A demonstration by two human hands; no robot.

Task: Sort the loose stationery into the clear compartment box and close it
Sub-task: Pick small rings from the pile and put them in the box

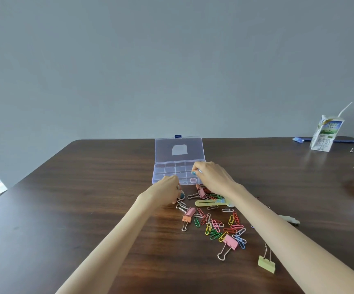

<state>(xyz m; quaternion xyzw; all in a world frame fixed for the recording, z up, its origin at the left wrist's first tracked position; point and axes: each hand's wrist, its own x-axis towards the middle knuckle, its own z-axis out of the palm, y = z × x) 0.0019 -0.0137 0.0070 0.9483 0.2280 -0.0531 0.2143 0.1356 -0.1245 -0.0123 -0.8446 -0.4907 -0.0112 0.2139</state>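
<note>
**Sorting underway, box open, most clips still loose**

Right grip [212,179] hovers over the right-front cells of the clear compartment box [163,168], thumb and fingertips pinched on a small pale piece [200,171], probably a clip but too small to say. A pink ring [193,180] lies in the cell just under that grip. Left grip [167,188] is curled at the box's front edge, knuckles to camera; can't tell if it holds anything.

Step, judged: dropping single items into cells, early on. Paper clips [216,225] and a pink binder clip [231,241] lie on the surface [87,198], nearer the person than both grips. A green binder clip [266,264] sits nearer still.

Next: release into the right cell, then reach back for more. The lid [165,149], upright beyond the grips, closes last.

Writing: the milk carton [325,134], far right of the right grip, reads 純牛奶; its brand script is unreadable. The lid's white patch [179,150] is blank.
</note>
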